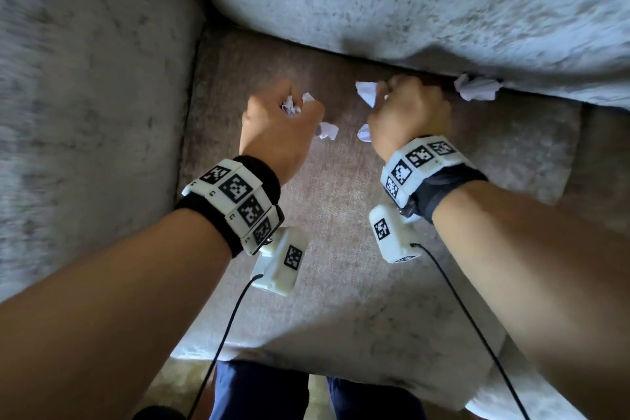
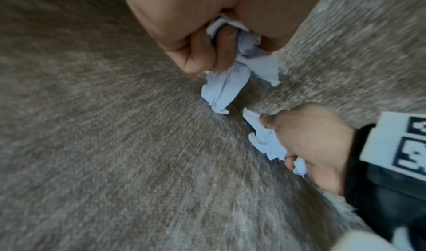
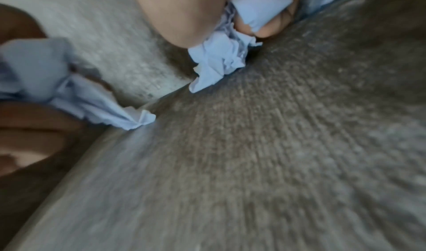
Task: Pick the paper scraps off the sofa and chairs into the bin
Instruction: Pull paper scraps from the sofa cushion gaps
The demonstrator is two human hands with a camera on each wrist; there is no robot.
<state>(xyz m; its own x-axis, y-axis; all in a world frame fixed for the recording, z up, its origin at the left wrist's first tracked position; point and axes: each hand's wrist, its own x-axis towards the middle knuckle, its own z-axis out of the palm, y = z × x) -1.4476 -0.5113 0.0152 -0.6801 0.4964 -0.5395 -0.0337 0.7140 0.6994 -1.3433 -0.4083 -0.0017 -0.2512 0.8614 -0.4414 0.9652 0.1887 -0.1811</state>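
Note:
Both hands hover over the brown sofa seat point(image 1: 341, 249). My left hand point(image 1: 283, 119) grips crumpled white paper scraps point(image 1: 327, 130); its fingers curl round the scraps point(image 2: 226, 85) in the left wrist view. My right hand point(image 1: 409, 112) holds another bunch of white scraps point(image 1: 366, 94), which stick out at the top and bottom of the fist point(image 3: 219, 60). One more crumpled scrap point(image 1: 477, 88) lies in the gap under the back cushion, just right of my right hand. No bin is in view.
A grey back cushion point(image 1: 409, 3) overhangs the seat at the top. A grey armrest point(image 1: 85, 112) stands on the left. The seat's front edge point(image 1: 306, 355) is near my legs, with floor below. Cables hang from both wrist cameras.

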